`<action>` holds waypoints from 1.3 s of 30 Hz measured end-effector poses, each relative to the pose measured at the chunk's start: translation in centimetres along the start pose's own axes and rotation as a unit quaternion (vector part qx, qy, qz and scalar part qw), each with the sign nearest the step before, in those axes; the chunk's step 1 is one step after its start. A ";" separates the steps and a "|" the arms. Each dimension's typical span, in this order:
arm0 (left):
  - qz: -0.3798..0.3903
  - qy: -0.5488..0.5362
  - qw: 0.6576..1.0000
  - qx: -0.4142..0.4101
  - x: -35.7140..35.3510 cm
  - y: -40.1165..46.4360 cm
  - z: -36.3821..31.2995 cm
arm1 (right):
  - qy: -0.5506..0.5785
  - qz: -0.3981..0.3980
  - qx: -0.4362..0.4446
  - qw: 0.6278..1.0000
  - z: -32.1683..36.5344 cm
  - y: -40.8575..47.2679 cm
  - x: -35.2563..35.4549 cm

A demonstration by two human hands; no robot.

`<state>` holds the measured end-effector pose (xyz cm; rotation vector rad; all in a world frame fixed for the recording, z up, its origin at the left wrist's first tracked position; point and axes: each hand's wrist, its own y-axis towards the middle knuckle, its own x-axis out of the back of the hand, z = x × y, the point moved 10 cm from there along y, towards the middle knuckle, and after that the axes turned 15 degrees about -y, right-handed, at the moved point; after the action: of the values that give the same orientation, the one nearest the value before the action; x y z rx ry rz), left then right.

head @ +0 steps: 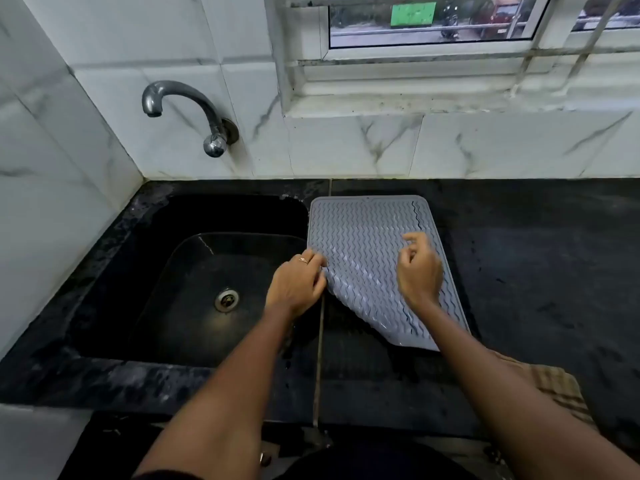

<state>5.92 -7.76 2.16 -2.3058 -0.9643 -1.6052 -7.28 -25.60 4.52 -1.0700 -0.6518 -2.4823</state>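
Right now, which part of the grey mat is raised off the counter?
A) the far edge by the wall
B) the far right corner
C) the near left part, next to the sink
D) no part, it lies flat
C: the left hand pinches the mat at its left edge beside the sink, and that near part bends upward; the far edge lies flat on the counter.

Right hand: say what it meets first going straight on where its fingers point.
The right hand would likely meet the grey mat first, the tiled wall beyond; its height is unclear.
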 end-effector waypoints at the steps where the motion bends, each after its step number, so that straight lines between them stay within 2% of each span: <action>1: 0.019 0.011 1.000 -0.012 -0.2 0.1 0.1 | -0.001 0.005 -0.010 1.000 -0.2 0.3 0.3; 2: 0.044 0.026 0.998 -0.026 -0.7 0.1 0.0 | -0.007 0.030 -0.016 0.999 -0.3 0.4 0.0; 4: 0.089 0.054 0.994 -0.046 -1.7 -0.2 0.2 | -0.015 0.164 0.014 0.986 0.7 -0.1 -2.4; 7: 0.102 0.046 0.991 -0.079 -3.0 -0.5 -0.6 | -0.021 0.399 0.088 0.912 3.3 -4.1 -6.8; 9: 0.098 0.053 0.990 -0.087 -3.4 -0.3 -0.8 | -0.046 0.473 0.118 0.872 4.4 -6.4 -8.5; 11: 0.097 0.076 0.988 -0.088 -3.7 -0.2 -0.8 | -0.117 0.452 0.156 0.870 4.7 -6.8 -9.1; 14: 0.089 0.077 0.989 -0.091 -4.0 -0.5 -0.8 | -0.212 0.305 0.200 0.907 4.6 -5.5 -7.9; 16: 0.075 0.061 0.992 -0.085 -3.8 -0.5 -1.2 | -0.250 0.229 0.240 0.910 4.9 -5.0 -7.1; 22: 0.103 0.107 0.986 -0.075 -5.0 1.6 -3.2 | -0.376 0.186 0.265 0.868 3.4 -4.9 -7.3; 24: 0.104 0.120 0.984 -0.076 -5.2 2.4 -3.8 | -0.391 0.163 0.260 0.868 3.1 -4.5 -6.8; 26: 0.089 0.105 0.987 -0.088 -4.8 3.1 -4.8 | -0.364 0.156 0.238 0.887 2.5 -3.9 -6.1; 29: 0.049 0.039 0.991 -0.119 -3.1 4.0 -6.3 | -0.202 0.182 0.142 0.952 1.1 -2.5 -4.6; 32: -0.024 -0.059 0.995 -0.077 0.4 4.6 -6.1 | -0.048 0.257 0.077 0.962 0.7 -2.0 -4.7; 34: -0.083 -0.168 0.982 -0.015 2.9 4.8 -5.0 | 0.082 0.334 0.002 0.939 0.7 -2.8 -5.4; 36: -0.109 -0.202 0.973 0.022 4.3 5.0 -4.3 | 0.176 0.419 -0.086 0.887 0.7 -4.4 -6.5; 37: -0.109 -0.192 0.975 0.031 4.6 5.1 -4.1 | 0.189 0.450 -0.099 0.867 0.9 -5.1 -6.9; 39: -0.079 -0.180 0.979 0.054 4.3 5.1 -3.4 | 0.165 0.497 -0.068 0.849 1.6 -6.5 -7.7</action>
<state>7.17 -11.58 8.47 -2.5485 -1.3070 -1.1647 -4.52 -18.25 -2.01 -0.7023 0.1895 -1.7019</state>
